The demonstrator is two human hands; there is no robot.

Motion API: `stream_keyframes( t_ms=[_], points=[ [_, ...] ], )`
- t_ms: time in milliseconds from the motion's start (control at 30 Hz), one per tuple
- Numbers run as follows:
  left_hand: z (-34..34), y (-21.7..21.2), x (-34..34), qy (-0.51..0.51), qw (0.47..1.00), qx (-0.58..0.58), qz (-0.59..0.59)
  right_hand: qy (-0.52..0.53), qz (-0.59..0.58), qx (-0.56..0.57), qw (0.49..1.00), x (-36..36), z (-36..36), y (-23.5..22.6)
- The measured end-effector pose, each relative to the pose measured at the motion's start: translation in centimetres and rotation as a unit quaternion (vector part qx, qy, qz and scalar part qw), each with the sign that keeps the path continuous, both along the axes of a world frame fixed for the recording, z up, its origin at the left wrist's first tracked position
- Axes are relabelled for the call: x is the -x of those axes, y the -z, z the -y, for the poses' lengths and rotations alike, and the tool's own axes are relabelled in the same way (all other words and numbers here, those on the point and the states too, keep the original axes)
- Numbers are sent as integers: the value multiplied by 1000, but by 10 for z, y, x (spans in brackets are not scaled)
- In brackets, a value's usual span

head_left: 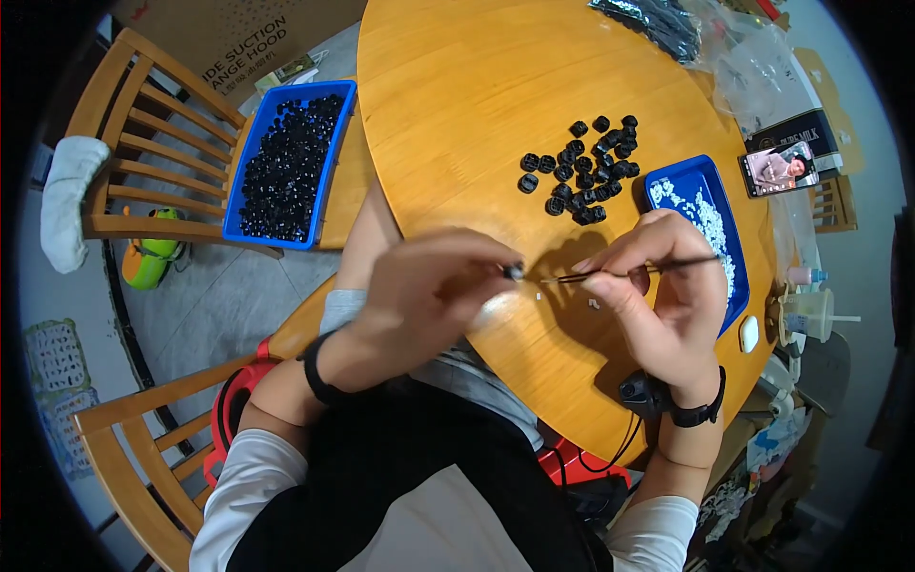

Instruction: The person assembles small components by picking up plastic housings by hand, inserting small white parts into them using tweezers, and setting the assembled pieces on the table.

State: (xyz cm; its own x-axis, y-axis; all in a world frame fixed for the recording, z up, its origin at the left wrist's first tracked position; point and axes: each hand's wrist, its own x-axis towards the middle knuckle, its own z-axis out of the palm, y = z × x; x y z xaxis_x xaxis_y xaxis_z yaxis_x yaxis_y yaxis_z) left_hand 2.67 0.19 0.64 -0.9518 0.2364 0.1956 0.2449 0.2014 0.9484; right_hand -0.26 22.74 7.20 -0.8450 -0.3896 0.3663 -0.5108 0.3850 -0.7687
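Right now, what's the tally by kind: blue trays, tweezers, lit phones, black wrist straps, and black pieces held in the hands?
Blue trays: 2
Tweezers, in the right hand: 1
Lit phone: 1
Black wrist straps: 2
Black piece, in the left hand: 1
Total: 7

Counter [457, 124]: yellow-orange, faint wood grain. Loose pieces [583, 164] toward its right edge: all black, glossy highlights. Small tray [702, 173] along right edge: solid blue; bits [710, 224] inside: white. Case [749, 334] at right edge, below the tray: plain white. Tweezers [572, 277]: dark. Held piece [514, 272]: black with a pale patch. Large tray [334, 164] off the counter's left edge: blue, its contents [286, 167] black with shiny specks. Chair [162, 226] there: yellow-brown; cloth on it [71, 195] white. Toy [152, 253]: green and orange. Wristbands [701, 412]: black. Sleeves [658, 534]: white. Shirt front [353, 486]: black, grey panel. Floor [214, 296]: grey, thin darker lines.
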Motion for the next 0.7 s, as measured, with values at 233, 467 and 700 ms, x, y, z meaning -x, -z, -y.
stream_keyframes(
  t_ms=[233,467,700],
  points=[
    [96,31,58,-284,941,102,-151,11,133,-105,985,6,-3,10],
    [230,122,109,-369,890,264,-50,-2,123,-105,987,7,0,15],
    [246,139,121,-426,814,390,-54,-17,75,-145,986,7,0,13]
  ],
)
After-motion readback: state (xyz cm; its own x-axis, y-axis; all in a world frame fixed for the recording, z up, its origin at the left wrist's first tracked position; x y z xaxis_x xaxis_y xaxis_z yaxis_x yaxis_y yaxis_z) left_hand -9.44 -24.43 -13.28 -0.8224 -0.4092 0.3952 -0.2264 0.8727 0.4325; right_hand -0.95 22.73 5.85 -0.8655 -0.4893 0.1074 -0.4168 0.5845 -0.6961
